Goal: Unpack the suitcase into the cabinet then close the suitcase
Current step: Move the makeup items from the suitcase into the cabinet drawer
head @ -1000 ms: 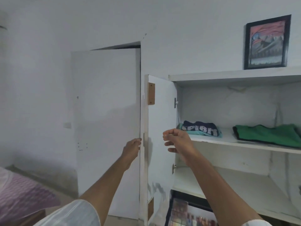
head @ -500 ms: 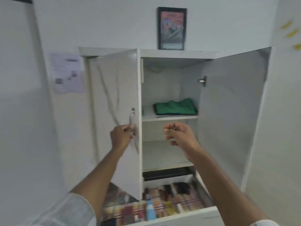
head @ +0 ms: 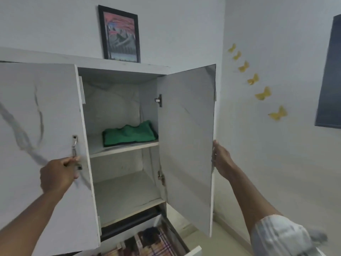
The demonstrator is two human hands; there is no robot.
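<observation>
Home bedroom: clothes cabinet (head: 118,63), framed picture (head: 120,36), butterfly wall stickers (head: 262,94).

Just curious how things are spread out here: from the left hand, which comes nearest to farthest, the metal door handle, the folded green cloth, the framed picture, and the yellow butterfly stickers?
From the left hand, in the head view:
1. Metal door handle, on the left door, gripped by that hand.
2. Folded green cloth, on the upper shelf, to the right.
3. Framed picture, on top of the cabinet.
4. Yellow butterfly stickers, on the far right wall.

- White cabinet (head: 118,60), both doors ajar; left door (head: 42,145) has a metal handle, right door (head: 186,145) swung wide.
- Folded green garment (head: 129,133) lies on the upper shelf (head: 123,147).
- Lower shelf (head: 127,196) bare.
</observation>
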